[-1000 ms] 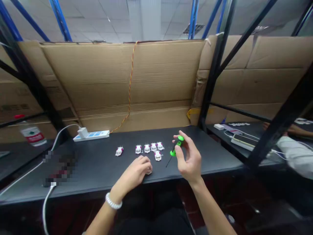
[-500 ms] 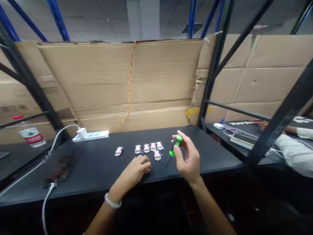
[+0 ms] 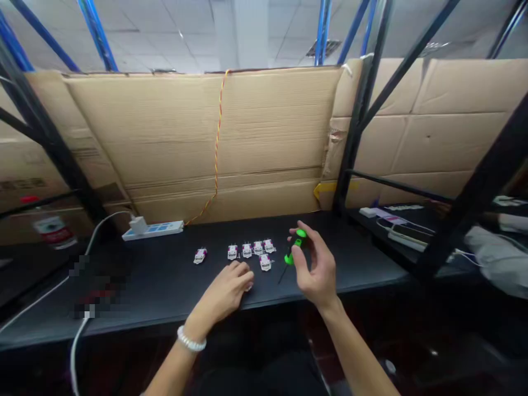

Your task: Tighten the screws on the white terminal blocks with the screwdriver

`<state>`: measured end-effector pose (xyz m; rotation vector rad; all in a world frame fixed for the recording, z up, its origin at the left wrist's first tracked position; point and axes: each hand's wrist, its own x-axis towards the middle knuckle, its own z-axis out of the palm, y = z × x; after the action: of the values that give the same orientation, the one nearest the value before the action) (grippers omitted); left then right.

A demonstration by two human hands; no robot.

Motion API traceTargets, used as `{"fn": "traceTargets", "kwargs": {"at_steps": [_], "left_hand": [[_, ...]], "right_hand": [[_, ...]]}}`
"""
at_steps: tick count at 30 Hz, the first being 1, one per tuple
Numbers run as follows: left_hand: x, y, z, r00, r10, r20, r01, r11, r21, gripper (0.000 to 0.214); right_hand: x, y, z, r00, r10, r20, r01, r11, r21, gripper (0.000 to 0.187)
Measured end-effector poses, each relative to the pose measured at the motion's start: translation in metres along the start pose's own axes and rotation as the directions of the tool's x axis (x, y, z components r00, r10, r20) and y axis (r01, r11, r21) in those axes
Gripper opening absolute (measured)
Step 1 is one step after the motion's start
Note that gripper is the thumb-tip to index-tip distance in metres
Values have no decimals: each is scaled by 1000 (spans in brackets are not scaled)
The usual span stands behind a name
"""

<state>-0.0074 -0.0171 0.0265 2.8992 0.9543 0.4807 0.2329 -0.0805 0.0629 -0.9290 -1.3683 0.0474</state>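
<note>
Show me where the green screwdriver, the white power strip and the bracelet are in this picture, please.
green screwdriver (image 3: 293,250): head view, on its green handle, held in the right hand.
white power strip (image 3: 159,229): head view, middle of its long body on the table.
bracelet (image 3: 190,342): head view, on the beads around the left wrist.

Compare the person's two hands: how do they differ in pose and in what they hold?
The right hand is raised, gripping a green screwdriver; the left hand lies low on the black table, fingers curled over something hidden. Only the left wrist wears a white bracelet. Both are bare.
</note>
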Motion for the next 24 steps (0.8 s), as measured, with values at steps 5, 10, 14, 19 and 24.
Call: {"fn": "traceTargets", "kwargs": {"at_steps": [5,10,14,19,24], "left_hand": [[0,-2,3,997,14,-72,-15,1000,-23,19],[2,6,13,969,-43,-242,16,994,-111,16],[7,15,24,950,-141,-280,104,984,-143,15],[8,11,31,943,-192,-273,157,977,-146,15],[-4,-5,10,951,-187,-245,122,959,-256,25]], "right_hand": [[0,1,0,1000,-8,6,8,1000,0,48],[0,1,0,1000,-15,15,15,1000,-5,47],[1,1,2,999,-29,24,29,1000,-13,47],[1,1,3,998,-53,37,53,998,-15,46],[1,1,4,999,-41,24,41,999,-28,44]]}}
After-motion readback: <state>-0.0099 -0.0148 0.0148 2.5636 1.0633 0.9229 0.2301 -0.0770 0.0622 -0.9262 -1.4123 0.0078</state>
